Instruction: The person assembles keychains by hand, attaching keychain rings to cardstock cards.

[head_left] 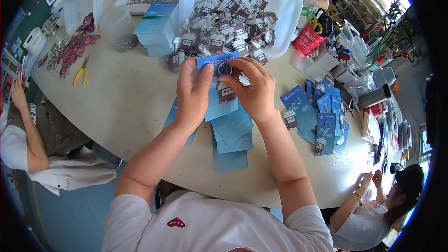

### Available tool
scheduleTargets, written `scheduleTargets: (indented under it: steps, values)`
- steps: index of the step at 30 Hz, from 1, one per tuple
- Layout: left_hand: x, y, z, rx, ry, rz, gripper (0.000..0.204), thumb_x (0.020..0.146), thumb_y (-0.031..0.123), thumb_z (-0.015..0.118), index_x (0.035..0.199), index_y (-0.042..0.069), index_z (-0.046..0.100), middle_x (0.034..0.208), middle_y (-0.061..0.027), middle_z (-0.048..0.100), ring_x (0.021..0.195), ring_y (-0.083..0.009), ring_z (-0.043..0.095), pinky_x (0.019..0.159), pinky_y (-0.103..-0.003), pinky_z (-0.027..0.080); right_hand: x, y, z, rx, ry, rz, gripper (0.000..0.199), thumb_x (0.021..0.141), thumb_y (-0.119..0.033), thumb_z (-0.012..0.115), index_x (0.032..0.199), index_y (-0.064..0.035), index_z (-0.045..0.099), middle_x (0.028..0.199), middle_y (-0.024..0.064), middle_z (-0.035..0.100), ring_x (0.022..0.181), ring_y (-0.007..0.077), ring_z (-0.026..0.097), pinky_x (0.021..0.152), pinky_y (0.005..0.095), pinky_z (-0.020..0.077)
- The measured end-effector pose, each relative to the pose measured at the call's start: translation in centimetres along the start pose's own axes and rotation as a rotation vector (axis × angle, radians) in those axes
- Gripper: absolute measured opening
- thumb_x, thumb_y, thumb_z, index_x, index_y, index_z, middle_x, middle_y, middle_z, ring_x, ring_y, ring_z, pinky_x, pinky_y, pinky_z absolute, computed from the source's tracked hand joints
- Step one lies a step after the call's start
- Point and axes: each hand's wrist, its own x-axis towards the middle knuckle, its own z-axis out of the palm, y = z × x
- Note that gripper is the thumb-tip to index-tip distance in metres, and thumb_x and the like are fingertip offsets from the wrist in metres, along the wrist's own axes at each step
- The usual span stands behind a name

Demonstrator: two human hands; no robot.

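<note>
My left hand (192,91) grips the left side of a blue card (215,59) held over the table. My right hand (254,88) pinches the metal ring of a dark red keychain (226,92) against that card; the charm hangs down in front of it. Beneath my hands lies a loose pile of blue cards (232,135). Just beyond my fingers, a white tray (285,4) holds several more keychains.
Finished cards with keychains (322,116) lie to the right. A stack of blue cards (156,28), clear tubs, red charms (74,49) and yellow pliers (81,72) sit at left. Other people sit at the left, far and lower right edges.
</note>
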Motion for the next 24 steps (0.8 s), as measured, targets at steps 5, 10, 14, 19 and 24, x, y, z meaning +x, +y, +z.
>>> scheduleTargets:
  steps: [5,10,14,19,24]
  values:
    - [-0.3,0.4,0.4,0.048,-0.049,0.042,0.017,0.092,0.017,0.049,0.101,0.003,0.044,0.094,-0.0030,0.053,0.087,-0.0072,0.048,0.078,-0.023,0.039,-0.2,0.0,0.0,-0.073,0.048,-0.085,0.029,0.061,-0.017,0.077,0.083,-0.0061,0.061,0.082,0.0053,0.062,0.067,0.0209,0.060,0.064,0.0316,0.0441]
    - [-0.5,0.5,0.4,0.053,-0.036,0.081,0.017,0.092,0.016,0.048,0.101,0.003,0.044,0.092,-0.0023,0.053,0.085,-0.0068,0.048,0.076,-0.023,0.040,0.1,-1.0,-0.2,-0.176,-0.018,-0.096,0.029,0.062,-0.023,0.076,0.075,-0.0077,0.056,0.069,0.0017,0.056,0.058,0.0193,0.054,0.056,0.0306,0.0382]
    - [-0.7,0.7,0.4,0.126,-0.035,0.144,0.017,0.092,0.015,0.049,0.102,0.002,0.044,0.091,-0.0015,0.051,0.083,-0.0065,0.047,0.074,-0.022,0.040,0.2,-1.6,-0.9,-0.304,-0.097,-0.071,0.031,0.063,-0.030,0.075,0.071,-0.0087,0.053,0.066,0.0011,0.054,0.055,0.0188,0.052,0.054,0.0306,0.0367]
    - [-0.6,0.4,0.2,0.168,0.028,0.149,0.018,0.092,0.017,0.049,0.102,0.003,0.044,0.092,-0.0018,0.051,0.083,-0.0064,0.047,0.073,-0.022,0.040,0.1,-1.4,-1.1,-0.387,-0.258,-0.102,0.034,0.065,-0.036,0.073,0.067,-0.0086,0.052,0.063,0.0018,0.053,0.055,0.0192,0.053,0.053,0.0305,0.0381]
    - [0.0,0.8,-0.2,0.184,0.120,0.145,0.019,0.093,0.019,0.046,0.104,0.003,0.042,0.093,-0.0022,0.048,0.085,-0.0069,0.045,0.075,-0.021,0.039,0.4,-1.3,-1.0,-0.045,-0.267,0.086,0.032,0.066,-0.031,0.074,0.070,-0.0061,0.053,0.068,0.0052,0.054,0.060,0.0232,0.055,0.053,0.0318,0.0429]
